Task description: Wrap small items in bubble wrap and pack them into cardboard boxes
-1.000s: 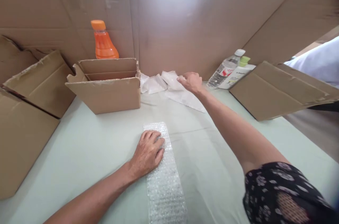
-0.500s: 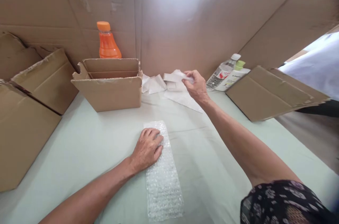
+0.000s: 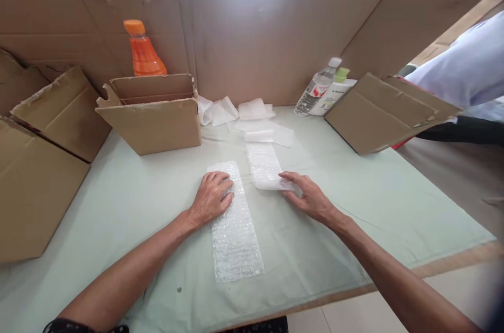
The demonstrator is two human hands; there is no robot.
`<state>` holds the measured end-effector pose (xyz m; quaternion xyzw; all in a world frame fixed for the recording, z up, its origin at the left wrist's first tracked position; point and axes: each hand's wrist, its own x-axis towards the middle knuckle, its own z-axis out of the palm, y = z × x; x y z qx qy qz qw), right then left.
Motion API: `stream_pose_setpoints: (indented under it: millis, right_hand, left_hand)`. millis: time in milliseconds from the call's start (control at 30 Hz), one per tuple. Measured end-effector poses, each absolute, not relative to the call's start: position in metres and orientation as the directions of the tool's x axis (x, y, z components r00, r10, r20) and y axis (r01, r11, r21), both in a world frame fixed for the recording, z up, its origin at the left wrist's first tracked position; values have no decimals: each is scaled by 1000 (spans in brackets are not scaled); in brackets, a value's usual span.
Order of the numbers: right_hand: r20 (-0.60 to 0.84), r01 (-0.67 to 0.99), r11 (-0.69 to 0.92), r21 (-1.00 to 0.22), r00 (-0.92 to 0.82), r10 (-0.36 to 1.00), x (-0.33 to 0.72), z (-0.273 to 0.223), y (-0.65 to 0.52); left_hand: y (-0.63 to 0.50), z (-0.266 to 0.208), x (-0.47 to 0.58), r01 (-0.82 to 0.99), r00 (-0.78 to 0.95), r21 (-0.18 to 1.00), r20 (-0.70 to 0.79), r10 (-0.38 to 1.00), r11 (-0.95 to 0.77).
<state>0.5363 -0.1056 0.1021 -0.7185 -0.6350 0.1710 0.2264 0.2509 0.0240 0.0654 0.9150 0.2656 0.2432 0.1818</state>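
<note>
A long strip of clear bubble wrap lies flat on the pale green cloth. My left hand rests on the strip's upper left part, fingers lying loosely on it. Farther right, my right hand pinches the near corner of a second bubble wrap strip. That strip stretches away from my fingers toward a white bundle of wrap, its near end slightly raised and curled. More folded pieces of white wrap lie loosely behind it.
An open cardboard box stands at back left, with an orange bottle behind it. Larger cartons fill the left side. A clear water bottle leans beside a tilted cardboard box. A person's pale sleeve shows at right.
My right hand has come back from the wrap pile toward me, drawing out a bubble wrap strip. My left hand stays on the first strip. The view has tilted down.
</note>
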Motion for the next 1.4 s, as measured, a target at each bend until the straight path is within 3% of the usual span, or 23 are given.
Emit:
stream_pose_setpoints:
  millis: [133, 200, 300, 367, 467, 533, 600, 833, 1133, 1267, 1400]
  right_hand:
    - [-198, 778, -122, -616, -4, 980, 537, 135, -122]
    - [-221, 723, -151, -674, -3, 975, 538, 150, -122]
    - [-93, 713, -153, -684, 123, 988, 539, 162, -99]
    - [36, 783, -84, -616, 135, 990, 538, 161, -67]
    - [192, 916, 88, -392, -12, 981, 526, 150, 1]
    - [198, 958, 163, -234, -117, 973, 510, 138, 53]
    - [178, 970, 185, -161, -156, 972, 490, 124, 103]
    - [262, 984, 33, -175, 14, 965, 464, 97, 207]
    - [434, 955, -135, -264, 242, 868, 542, 131, 186]
    - [402, 939, -212, -270, 310, 862, 577, 138, 170]
    - [332, 957, -149, -250, 230, 915, 573, 128, 170]
  left_hand:
    - [25, 67, 250, 392, 725, 493, 355, 591, -777]
    - [25, 67, 250, 393, 723, 494, 354, 592, -776]
    - [24, 67, 251, 402, 715, 498, 352, 603, -768]
    - [23, 67, 251, 405, 711, 501, 354, 608, -765]
    - [22, 66, 252, 403, 716, 490, 357, 600, -773]
    - [22, 66, 253, 403, 720, 480, 359, 594, -779]
    - [22, 65, 254, 400, 719, 480, 365, 592, -781]
    - [23, 62, 255, 372, 701, 542, 368, 611, -753]
    - [24, 62, 256, 356, 689, 551, 390, 610, -755]
    - [23, 62, 256, 349, 688, 548, 401, 605, -760]
    - [22, 62, 256, 342, 682, 540, 420, 599, -769]
